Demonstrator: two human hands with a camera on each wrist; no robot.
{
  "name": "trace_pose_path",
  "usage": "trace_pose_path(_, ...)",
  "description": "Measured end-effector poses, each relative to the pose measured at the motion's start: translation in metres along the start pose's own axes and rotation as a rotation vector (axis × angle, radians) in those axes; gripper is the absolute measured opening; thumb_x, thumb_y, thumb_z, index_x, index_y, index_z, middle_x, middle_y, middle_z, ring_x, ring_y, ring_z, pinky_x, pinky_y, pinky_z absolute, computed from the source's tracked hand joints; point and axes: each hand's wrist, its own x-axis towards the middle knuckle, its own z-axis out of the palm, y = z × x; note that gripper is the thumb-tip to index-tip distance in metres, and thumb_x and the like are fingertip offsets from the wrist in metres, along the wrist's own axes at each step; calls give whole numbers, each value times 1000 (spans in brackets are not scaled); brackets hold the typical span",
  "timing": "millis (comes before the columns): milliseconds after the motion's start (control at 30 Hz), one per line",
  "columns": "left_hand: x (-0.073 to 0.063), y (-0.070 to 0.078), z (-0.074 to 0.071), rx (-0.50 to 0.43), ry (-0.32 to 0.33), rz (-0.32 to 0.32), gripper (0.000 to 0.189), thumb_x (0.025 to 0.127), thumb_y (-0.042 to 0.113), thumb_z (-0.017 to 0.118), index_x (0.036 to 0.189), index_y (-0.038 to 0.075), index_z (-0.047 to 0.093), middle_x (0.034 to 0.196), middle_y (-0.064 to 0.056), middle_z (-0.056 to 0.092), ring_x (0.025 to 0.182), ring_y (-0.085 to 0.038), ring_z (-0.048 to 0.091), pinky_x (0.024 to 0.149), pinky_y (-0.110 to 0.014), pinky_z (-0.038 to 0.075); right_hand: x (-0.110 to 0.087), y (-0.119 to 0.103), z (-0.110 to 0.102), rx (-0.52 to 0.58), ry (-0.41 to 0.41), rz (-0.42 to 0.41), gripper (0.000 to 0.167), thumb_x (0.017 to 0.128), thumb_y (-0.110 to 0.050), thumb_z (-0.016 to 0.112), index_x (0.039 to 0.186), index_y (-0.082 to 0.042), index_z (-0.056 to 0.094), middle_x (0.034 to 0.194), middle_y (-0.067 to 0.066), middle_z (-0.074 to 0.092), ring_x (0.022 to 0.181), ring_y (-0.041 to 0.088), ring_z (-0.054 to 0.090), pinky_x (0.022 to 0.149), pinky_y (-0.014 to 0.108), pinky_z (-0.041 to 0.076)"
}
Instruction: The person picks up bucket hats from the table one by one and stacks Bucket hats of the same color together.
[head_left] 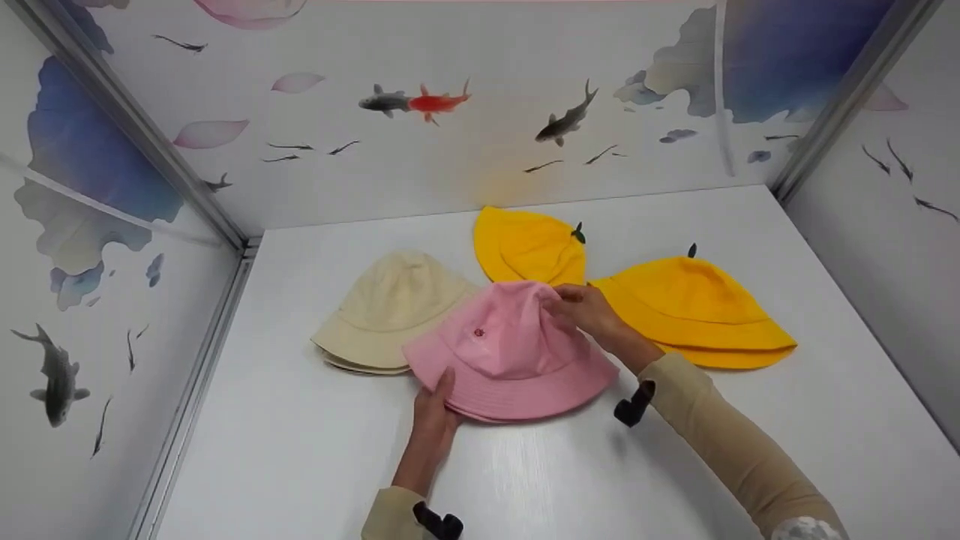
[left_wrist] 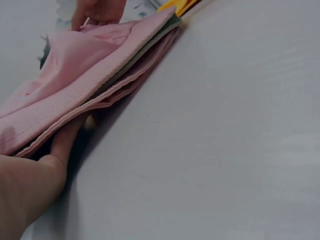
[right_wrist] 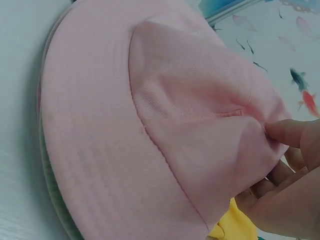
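Observation:
A pink bucket hat (head_left: 517, 352) with a small dark red emblem lies folded flat, held between both hands in the middle of the table. My left hand (head_left: 435, 412) grips its brim at the lower left, thumb on top and fingers underneath. At the upper right of the crown, my right hand (head_left: 592, 315) pinches the fabric between thumb and fingers. In the left wrist view the brim of the pink hat (left_wrist: 75, 75) shows stacked layers with a green-grey one between. From the right wrist, the pinched crown (right_wrist: 200, 125) is creased near the fingertips.
Cream bucket hats (head_left: 397, 307) lie stacked at the left, partly behind the pink one. A yellow hat (head_left: 532, 244) with a green leaf lies at the back, another yellow hat (head_left: 697, 307) at the right. Printed panels (head_left: 480, 150) wall in the white table (head_left: 270, 450).

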Motion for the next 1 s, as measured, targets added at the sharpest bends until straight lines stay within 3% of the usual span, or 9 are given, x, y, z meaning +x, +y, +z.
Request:
trace_pose_path(167,0,-2,2,6,39,2,66,99,28,63,152,6,30,143,-10,51,118,-11,57,100,-29,52,-1,8,0,-78,-1,2,57,96,-41,65,145,-13,54,141,13,59,122,28,58,109,42,48)
trace_pose_path(367,-1,-2,1,31,70,8,64,100,25,62,151,5,30,147,-12,48,118,-11,56,102,-30,52,-4,24,-4,-145,-5,20,63,94,-49,64,145,-14,53,143,12,56,125,29,53,113,45,44)
trace_pose_path(633,-2,-1,0,126,83,13,57,101,18,60,150,4,33,147,-14,48,118,-13,56,102,-29,52,-15,49,-13,-237,1,80,61,96,-49,62,141,-8,56,137,14,61,119,28,55,110,44,46)
trace_pose_path(767,-4,0,2,207,123,14,55,100,13,59,148,3,35,141,-14,52,111,-13,58,97,-29,54,-22,56,-16,-302,14,69,60,96,-53,61,136,-9,61,128,12,64,108,24,56,99,37,51)
trace_pose_path(833,-4,0,2,258,142,32,60,98,12,60,150,4,32,142,-15,50,110,-15,57,97,-30,53,-26,58,-17,-341,11,56,63,95,-58,59,134,-9,62,124,12,65,104,23,56,92,34,51)
trace_pose_path(1000,-2,6,-2,381,210,152,77,94,19,64,157,13,21,157,-13,37,134,-25,45,117,-43,37,-33,61,-21,-440,-16,48,76,86,-69,63,134,-10,61,119,11,66,99,23,57,84,32,53)
